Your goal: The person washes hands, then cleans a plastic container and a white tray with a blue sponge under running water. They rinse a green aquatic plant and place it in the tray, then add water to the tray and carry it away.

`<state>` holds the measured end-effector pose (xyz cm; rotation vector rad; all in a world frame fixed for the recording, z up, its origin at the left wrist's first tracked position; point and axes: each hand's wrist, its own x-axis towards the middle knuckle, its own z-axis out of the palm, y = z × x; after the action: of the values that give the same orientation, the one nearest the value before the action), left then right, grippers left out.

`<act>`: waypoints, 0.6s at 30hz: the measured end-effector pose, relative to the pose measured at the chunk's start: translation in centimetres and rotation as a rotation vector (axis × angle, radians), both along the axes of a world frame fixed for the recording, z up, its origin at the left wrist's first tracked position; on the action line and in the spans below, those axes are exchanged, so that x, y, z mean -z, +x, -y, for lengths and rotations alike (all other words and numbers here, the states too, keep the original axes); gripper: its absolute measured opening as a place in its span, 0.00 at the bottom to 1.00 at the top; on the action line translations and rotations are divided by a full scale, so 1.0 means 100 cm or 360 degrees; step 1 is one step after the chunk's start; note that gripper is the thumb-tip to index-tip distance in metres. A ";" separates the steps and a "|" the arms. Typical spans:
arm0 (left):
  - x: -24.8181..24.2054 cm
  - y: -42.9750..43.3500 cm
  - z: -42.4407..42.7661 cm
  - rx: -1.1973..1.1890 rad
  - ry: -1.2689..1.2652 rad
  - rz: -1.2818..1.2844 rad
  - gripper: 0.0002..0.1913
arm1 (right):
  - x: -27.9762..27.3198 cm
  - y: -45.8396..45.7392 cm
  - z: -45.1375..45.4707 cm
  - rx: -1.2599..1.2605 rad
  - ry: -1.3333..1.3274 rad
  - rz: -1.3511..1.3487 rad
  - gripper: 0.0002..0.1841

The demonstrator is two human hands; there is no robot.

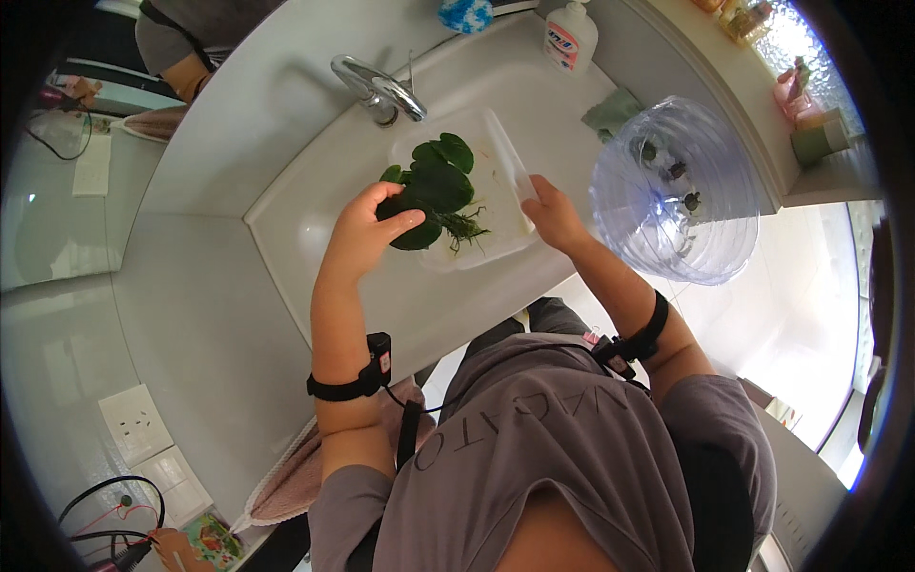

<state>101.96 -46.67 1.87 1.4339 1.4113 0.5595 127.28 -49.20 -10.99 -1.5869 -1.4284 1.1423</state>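
Observation:
My left hand (372, 225) grips a leafy green plant (436, 186) by its round, dark leaves, with stringy roots hanging off to the right. Beneath the plant is a translucent white plastic tray (490, 146) inside the white sink basin (314, 279); bits of root or debris lie in it. My right hand (554, 214) holds the tray's right rim between thumb and fingers. A chrome faucet (379, 89) stands just behind the tray.
To the right is a large clear ribbed plastic container (675, 189) with several small dark things in it. A grey-green cloth (612, 113) and a pump soap bottle (570, 39) stand at the back right. Wall sockets (136, 424) and cables are at lower left.

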 end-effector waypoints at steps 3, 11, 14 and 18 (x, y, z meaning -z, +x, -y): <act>-0.001 -0.008 -0.002 -0.0005 -0.0030 0.0154 0.18 | 0.001 0.002 0.001 0.0002 0.0002 0.0002 0.19; -0.021 -0.034 0.004 -0.0152 0.0083 0.0329 0.15 | 0.010 0.002 -0.001 0.0043 -0.0013 -0.0039 0.17; -0.024 -0.043 0.005 -0.0190 0.0083 0.0323 0.15 | 0.020 -0.001 -0.004 0.0066 -0.0019 0.0019 0.18; -0.025 -0.052 0.004 -0.0234 0.0106 0.0275 0.15 | 0.043 -0.005 -0.008 0.0101 -0.0028 0.0038 0.19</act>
<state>96.75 -47.09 4.33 1.3070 1.3771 0.8116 126.80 -48.41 -15.27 -1.6514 -1.3766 1.1058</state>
